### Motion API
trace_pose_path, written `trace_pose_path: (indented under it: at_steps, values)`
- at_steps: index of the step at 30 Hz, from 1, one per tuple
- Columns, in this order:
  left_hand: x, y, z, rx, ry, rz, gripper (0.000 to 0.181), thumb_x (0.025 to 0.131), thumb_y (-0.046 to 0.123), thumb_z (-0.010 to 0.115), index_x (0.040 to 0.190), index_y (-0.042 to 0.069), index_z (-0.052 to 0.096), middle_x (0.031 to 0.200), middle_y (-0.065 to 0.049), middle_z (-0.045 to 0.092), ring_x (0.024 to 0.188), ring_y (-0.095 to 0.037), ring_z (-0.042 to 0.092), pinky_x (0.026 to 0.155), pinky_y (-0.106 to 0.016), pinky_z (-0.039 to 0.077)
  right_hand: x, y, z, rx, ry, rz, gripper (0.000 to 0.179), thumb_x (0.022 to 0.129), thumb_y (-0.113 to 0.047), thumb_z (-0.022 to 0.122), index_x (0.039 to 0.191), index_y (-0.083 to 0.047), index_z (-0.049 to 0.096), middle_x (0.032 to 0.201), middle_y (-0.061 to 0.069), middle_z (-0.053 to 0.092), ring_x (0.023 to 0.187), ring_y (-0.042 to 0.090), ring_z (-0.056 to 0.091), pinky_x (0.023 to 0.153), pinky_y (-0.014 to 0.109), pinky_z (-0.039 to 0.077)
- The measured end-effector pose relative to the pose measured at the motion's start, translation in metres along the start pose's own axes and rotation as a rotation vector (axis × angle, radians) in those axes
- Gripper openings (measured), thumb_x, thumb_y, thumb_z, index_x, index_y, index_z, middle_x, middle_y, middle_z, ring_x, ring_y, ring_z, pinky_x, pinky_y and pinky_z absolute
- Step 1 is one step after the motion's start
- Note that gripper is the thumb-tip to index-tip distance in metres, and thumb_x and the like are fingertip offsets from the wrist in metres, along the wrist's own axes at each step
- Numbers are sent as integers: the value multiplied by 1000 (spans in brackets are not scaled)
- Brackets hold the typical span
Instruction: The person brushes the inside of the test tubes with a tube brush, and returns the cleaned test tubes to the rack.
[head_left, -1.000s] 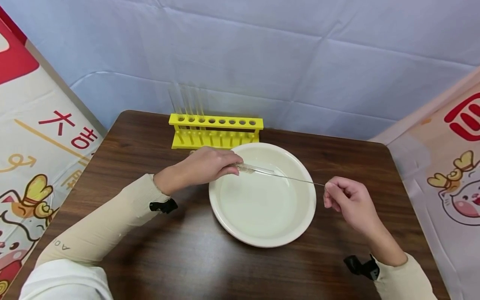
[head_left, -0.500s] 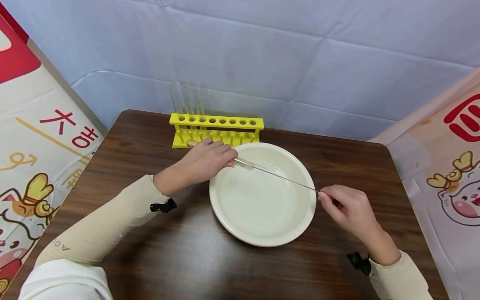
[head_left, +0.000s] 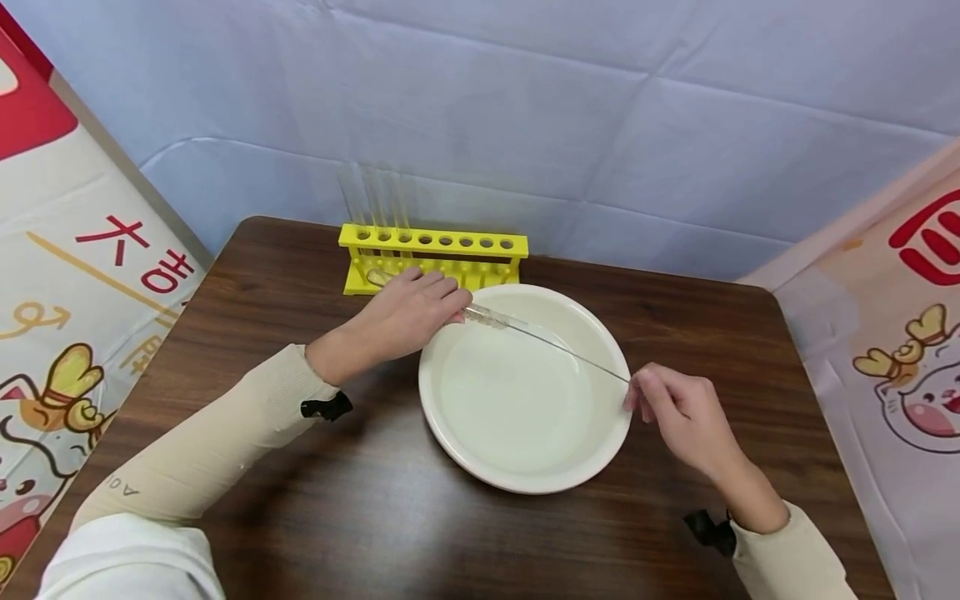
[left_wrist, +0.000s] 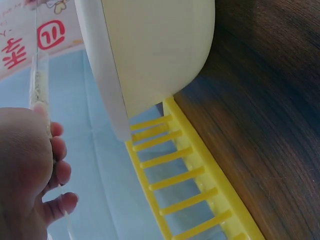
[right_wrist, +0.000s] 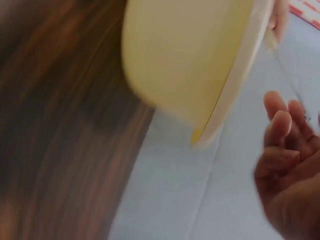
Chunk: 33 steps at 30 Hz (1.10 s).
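Note:
My left hand (head_left: 408, 318) grips a clear glass test tube (left_wrist: 39, 75) tilted over the far left rim of a white basin (head_left: 521, 483). Behind the hand, the tube's rounded end shows in front of the yellow rack. Pale bristles of a test tube brush (head_left: 573, 353) lie inside the tube near its mouth. The brush's thin twisted wire runs out over the basin to the right. At the basin's right rim my right hand (head_left: 686, 412) pinches the wire's end with curled fingers. In the right wrist view the wire reaches down to those fingers.
A yellow test tube rack (head_left: 506, 243) stands behind the basin, with three clear test tubes (head_left: 399, 208) upright at its left end. The dark wooden table (head_left: 337, 517) backs onto a pale cloth wall (head_left: 480, 108). Pale liquid appears to fill the basin's bottom.
My left hand has shifted back and slightly left with the tube, baring its rounded end. My right hand has moved left toward the basin's rim, drawing the wire along.

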<state>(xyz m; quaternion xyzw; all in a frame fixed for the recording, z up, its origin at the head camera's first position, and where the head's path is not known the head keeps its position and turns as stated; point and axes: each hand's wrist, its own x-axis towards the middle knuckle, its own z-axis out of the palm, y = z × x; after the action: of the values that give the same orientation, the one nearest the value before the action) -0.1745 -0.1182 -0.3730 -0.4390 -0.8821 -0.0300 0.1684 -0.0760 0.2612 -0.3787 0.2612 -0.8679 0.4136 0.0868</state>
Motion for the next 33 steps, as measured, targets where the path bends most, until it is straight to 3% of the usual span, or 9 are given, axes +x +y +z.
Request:
trace_pose_path:
  at_steps: [3,6,10,15,22,26,30,33]
  values:
    - [0,0,0,24,35,17,20,106,28,56,111,10,63,98,-7,64,84,-25,60,71,-40,46,2,-7,-3,313,-142,282,36,111,-10,42,80,-1,60,68,2,62,54,14,51,46,27,43]
    - [0,-1,0,44,68,27,20,106,28,58,110,9,63,97,-7,64,83,-25,60,71,-40,46,4,-9,-7,551,-270,471,43,113,-22,39,80,1,54,66,2,61,52,13,47,41,33,29]
    - [0,0,0,63,81,36,20,105,28,58,111,9,63,97,-7,63,83,-26,59,71,-40,46,5,-9,-10,729,-338,543,43,113,-24,37,77,-6,53,65,-3,56,52,12,38,45,38,15]
    - [0,0,1,82,65,33,20,105,28,58,111,9,62,99,-7,62,84,-25,58,73,-40,45,4,-7,-10,859,-320,556,37,113,-19,37,81,-10,55,67,-5,51,54,13,29,47,34,11]
    - [1,2,1,70,41,43,19,106,26,57,108,7,60,101,-7,62,86,-24,58,74,-37,44,4,-3,-9,888,-242,529,28,112,-14,40,92,-6,59,73,-4,54,55,15,31,49,33,14]
    - [1,1,0,34,13,27,20,107,27,56,108,7,60,102,-7,62,89,-24,58,74,-37,45,5,-2,-10,817,-189,512,25,110,-10,43,92,-5,59,75,-2,55,56,10,37,49,33,16]
    - [0,1,-2,-14,-24,14,20,108,27,54,109,8,60,104,-7,63,91,-25,58,75,-38,47,5,-2,-13,636,-115,452,24,108,-7,48,87,-2,59,71,-1,57,54,11,41,47,36,21]
    - [0,-1,-3,-43,-44,7,20,109,26,51,110,8,60,105,-8,63,92,-25,59,77,-40,49,3,0,-15,423,-49,318,21,105,0,51,86,0,61,69,0,60,53,13,45,45,35,31]
